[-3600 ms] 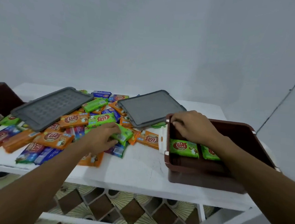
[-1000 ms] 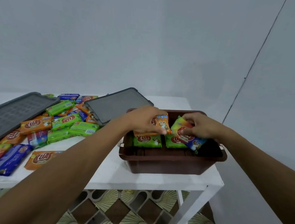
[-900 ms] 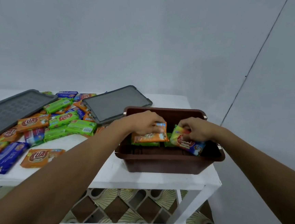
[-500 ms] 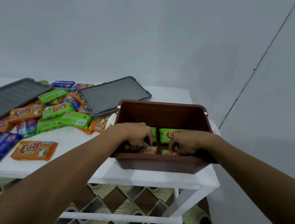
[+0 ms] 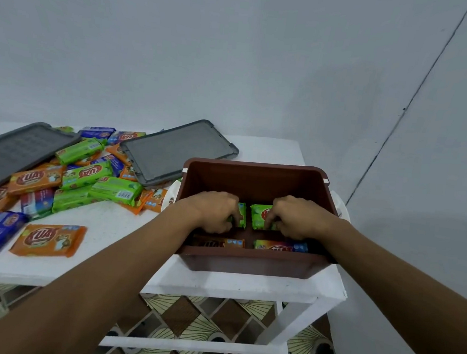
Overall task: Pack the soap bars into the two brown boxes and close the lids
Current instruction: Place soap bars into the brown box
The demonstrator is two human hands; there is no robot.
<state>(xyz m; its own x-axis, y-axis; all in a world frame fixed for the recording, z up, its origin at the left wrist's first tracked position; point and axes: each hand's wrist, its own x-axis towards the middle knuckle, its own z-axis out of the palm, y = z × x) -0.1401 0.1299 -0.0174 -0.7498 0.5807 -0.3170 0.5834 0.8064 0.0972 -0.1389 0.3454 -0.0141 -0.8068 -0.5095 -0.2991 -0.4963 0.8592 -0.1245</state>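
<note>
An open brown box [image 5: 254, 178] stands at the right end of the white table [image 5: 109, 222]. Both hands are down inside it. My left hand [image 5: 215, 212] rests with curled fingers on a green soap bar [image 5: 240, 215]. My right hand [image 5: 293, 217] presses on a second green bar [image 5: 258, 215] beside it. Nearer the front wall lie an orange bar [image 5: 218, 242] and a multicoloured bar [image 5: 280, 246]. A pile of loose soap bars [image 5: 85, 175] in orange, green and blue covers the table's left part. The second brown box is out of view.
Two grey lids lie on the pile: one [image 5: 178, 150] just behind the box's left side, the other [image 5: 17, 149] at the far left. A single orange bar [image 5: 49, 239] lies near the front edge. A grey wall [image 5: 423, 193] stands close on the right.
Both hands carried an orange and a multicoloured bar into the box, set them at the front, and have since shifted back onto the two green bars.
</note>
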